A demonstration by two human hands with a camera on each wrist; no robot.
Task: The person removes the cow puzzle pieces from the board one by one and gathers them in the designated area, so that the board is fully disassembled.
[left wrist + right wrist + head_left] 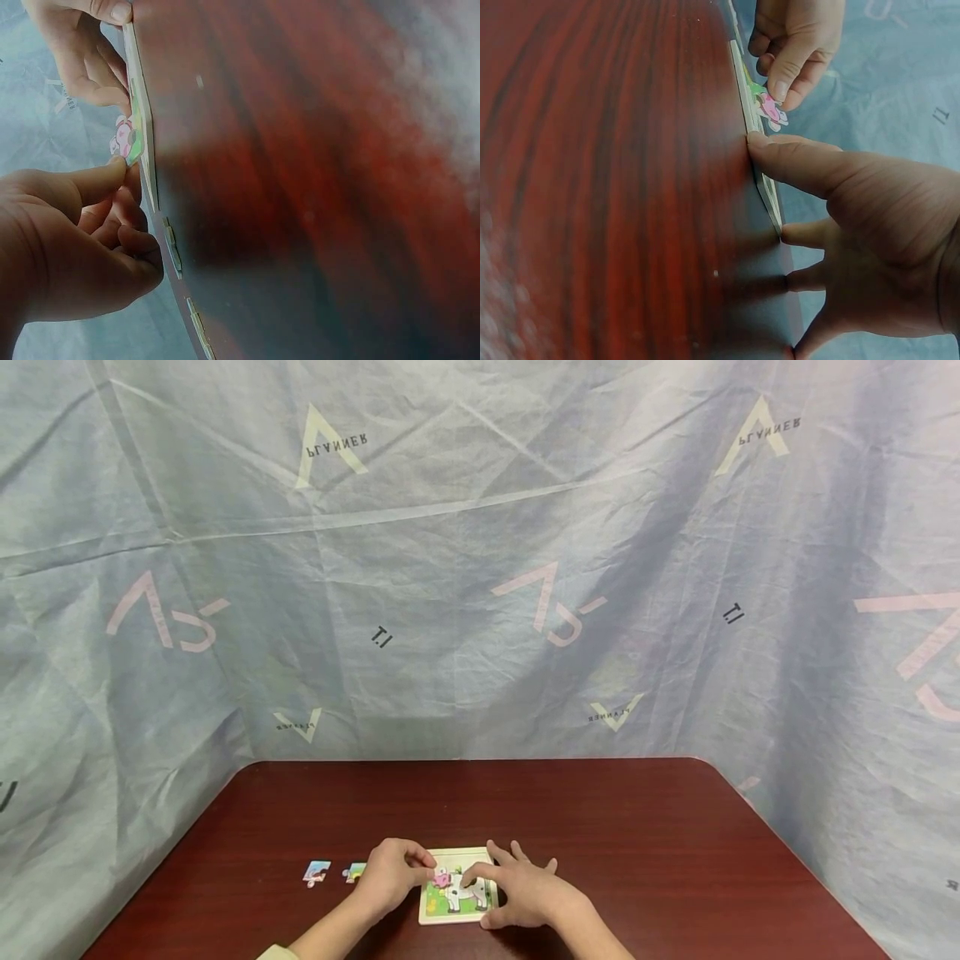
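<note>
- The pink, white and green puzzle piece is over the left half of the tray, tipped up at a slant; I can't tell whether its lower edge touches the picture beneath.
- The left hand pinches that piece between thumb and forefinger, the other fingers curled in toward the palm.
- Under it the puzzle tray, pale and squarish, lies flat, with a spotted cow's body on green showing in it.
- The right hand grasps nothing: its fingers are spread, the thumb against the tray's near right corner, the forefinger reaching over the cow, the others splayed to the tray's right with tips down on the table.
- Left of the tray are two loose pieces: a mostly blue piece farther out, and a yellow-green and blue piece just beside the left hand, partly hidden by it.
- A pale sleeve shows at the left forearm.
- All this is on a dark red wood-grain table.
- Beyond hangs a creased grey cloth with pink, yellow and black lettering.
</note>
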